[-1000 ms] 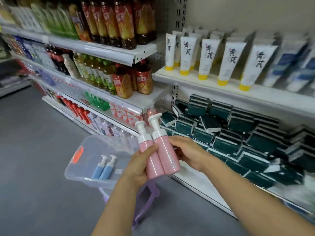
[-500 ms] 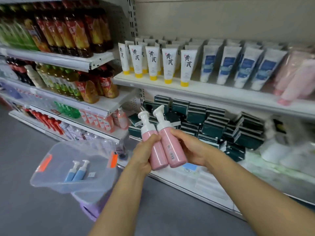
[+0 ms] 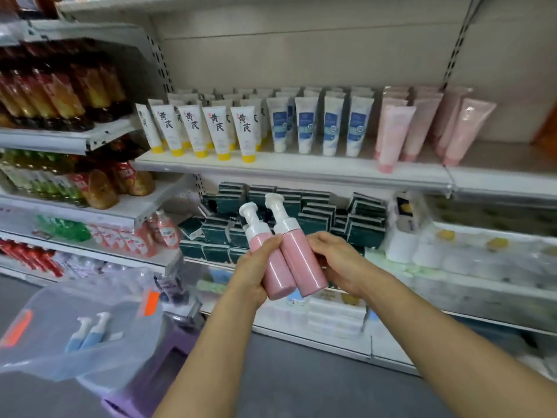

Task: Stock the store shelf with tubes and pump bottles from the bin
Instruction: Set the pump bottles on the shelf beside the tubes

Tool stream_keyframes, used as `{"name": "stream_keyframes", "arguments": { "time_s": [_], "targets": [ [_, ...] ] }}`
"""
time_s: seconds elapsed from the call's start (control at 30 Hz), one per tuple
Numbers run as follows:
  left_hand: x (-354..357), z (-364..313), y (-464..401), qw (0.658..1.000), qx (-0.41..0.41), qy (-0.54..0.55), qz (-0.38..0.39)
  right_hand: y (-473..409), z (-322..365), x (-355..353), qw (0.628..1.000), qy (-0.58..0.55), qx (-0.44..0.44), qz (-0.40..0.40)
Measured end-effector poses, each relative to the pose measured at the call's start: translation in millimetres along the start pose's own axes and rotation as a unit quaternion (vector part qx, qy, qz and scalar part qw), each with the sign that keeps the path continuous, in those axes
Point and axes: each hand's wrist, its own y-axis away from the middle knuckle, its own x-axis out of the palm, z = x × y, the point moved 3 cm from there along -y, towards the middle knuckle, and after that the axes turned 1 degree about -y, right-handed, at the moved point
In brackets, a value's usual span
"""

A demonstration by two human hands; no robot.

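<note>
Presently, left hand (image 3: 251, 270) and right hand (image 3: 337, 263) each keep a closed grip on one pink pump bottle (image 3: 301, 263), now raised from the bin (image 3: 45, 351) at eight o'clock toward the tube shelf (image 3: 301, 170) at twelve, placement pending.

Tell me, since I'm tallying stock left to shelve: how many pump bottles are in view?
4: two pink pump bottles, side by side, held between the left hand and right hand; two blue pump bottles lying in the clear bin. More may be hidden.

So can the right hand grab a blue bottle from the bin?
Probably not right now: the right hand holds a pink bottle, and the blue bottles lie across beyond the left arm.
</note>
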Motion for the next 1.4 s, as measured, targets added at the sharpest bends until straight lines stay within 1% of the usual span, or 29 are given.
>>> {"name": "stream_keyframes", "arguments": {
  "time_s": [0.2, 0.43, 0.63, 0.77, 0.97, 1.23, 1.4],
  "targets": [
    [47.3, 17.7, 11.5, 0.999, -0.016, -0.015, 0.026, 27.0, 5.5, -52.4, 1.000, -0.008, -0.009, -0.018],
    [125.2, 42.4, 27.0, 0.994, -0.039, -0.032, 0.092, 67.2, 18.7, -127.1, 1.000, 0.002, -0.001, -0.026],
    [191.6, 62.0, 42.8, 0.986, -0.036, -0.077, 0.141, 101.4, 21.7, -189.7, 0.998, 0.003, -0.036, -0.059],
    [227.1, 69.2, 45.1, 0.977, -0.015, -0.118, 0.177, 117.0, 24.3, -220.2, 0.993, 0.024, -0.058, -0.097],
    [285.4, 66.7, 41.5, 0.961, 0.004, -0.142, 0.237, 120.1, 36.7, -266.6, 0.973, 0.027, -0.110, -0.201],
    [357.6, 64.6, 7.3, 0.934, 0.011, -0.193, 0.301, 102.8, 65.7, -328.7, 0.955, 0.029, -0.159, -0.248],
    [409.7, 58.6, -13.0, 0.921, -0.004, -0.194, 0.339, 84.9, 96.4, -381.3, 0.940, 0.013, -0.167, -0.297]
  ]
}}
